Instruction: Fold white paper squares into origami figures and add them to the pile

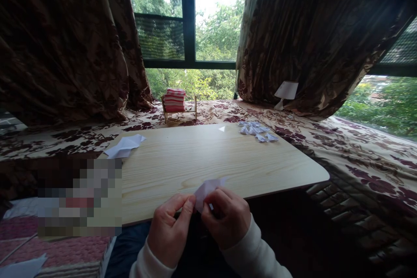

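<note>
Between my two hands is a partly folded piece of white paper [206, 188], held just above the near edge of the wooden table [169, 163]. My left hand [171, 226] pinches its left corner between thumb and fingers. At the lower right of the paper, my right hand [228, 217] is closed on it with bent fingers. A pointed tip of the paper sticks out above the right hand. The underside of the paper and some fingertips are hidden.
Several small folded white paper pieces [256, 129] lie at the table's far right. Creased white sheets [125, 145] rest at its left edge. Behind the table stand a small rack with folded striped cloths [175, 100] and a white lamp [286, 91].
</note>
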`<state>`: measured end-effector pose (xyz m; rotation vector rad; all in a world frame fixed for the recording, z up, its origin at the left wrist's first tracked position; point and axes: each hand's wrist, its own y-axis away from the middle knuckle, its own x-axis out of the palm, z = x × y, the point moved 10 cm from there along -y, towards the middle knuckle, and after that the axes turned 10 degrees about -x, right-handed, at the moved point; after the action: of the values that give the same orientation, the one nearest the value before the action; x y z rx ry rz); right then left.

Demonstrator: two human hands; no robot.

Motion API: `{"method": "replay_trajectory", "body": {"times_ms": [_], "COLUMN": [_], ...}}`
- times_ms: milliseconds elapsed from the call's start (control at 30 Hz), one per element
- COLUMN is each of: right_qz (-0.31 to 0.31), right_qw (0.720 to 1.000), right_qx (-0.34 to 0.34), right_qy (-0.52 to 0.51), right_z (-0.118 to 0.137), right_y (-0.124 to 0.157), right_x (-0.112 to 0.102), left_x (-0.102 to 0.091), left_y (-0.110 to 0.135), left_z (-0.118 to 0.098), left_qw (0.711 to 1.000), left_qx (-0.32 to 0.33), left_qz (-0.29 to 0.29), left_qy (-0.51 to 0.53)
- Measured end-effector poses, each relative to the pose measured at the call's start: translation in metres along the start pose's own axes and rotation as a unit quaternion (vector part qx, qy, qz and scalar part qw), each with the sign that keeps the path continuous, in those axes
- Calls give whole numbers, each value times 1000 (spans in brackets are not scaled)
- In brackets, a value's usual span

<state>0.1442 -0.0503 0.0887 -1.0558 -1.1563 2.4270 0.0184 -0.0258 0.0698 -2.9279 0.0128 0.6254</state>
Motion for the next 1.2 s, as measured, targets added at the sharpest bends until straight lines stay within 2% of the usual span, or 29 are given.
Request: {"method": "replay_trajectory", "body": {"times_ms": [100, 233, 333, 500, 700, 833, 1000, 1200], "right_qz": [-7, 10, 19, 37, 30, 36, 29, 28], "right_qw": [1000, 994, 987, 994, 985, 989, 997, 995], "right_qx": [-9, 68, 114, 73, 98, 38, -72, -98], "right_qy": [-4, -86, -111, -74, -139, -136, -24, 14], "right_z": [1, -21, -34, -28, -31, -20, -3, 3], "right_y": [0, 6, 10, 4, 5, 1, -3, -1], "right_x": [1, 15, 20, 16, 15, 12, 2, 3], "left_x": [1, 2, 7, 12, 14, 16, 16, 16], "left_y": [0, 0, -2, -7, -6, -5, -7, -8], "left_z": [0, 0, 1, 0, -8, -9, 0, 13], "left_qw": [1000, 1000, 998, 994, 990, 988, 989, 989], "left_qx": [1, 8, 14, 33, 61, 61, 40, 2], "left_qz": [7, 19, 47, 81, 106, 126, 125, 127], "left_qy": [-6, -3, -27, -62, -74, -71, -71, -75]}}
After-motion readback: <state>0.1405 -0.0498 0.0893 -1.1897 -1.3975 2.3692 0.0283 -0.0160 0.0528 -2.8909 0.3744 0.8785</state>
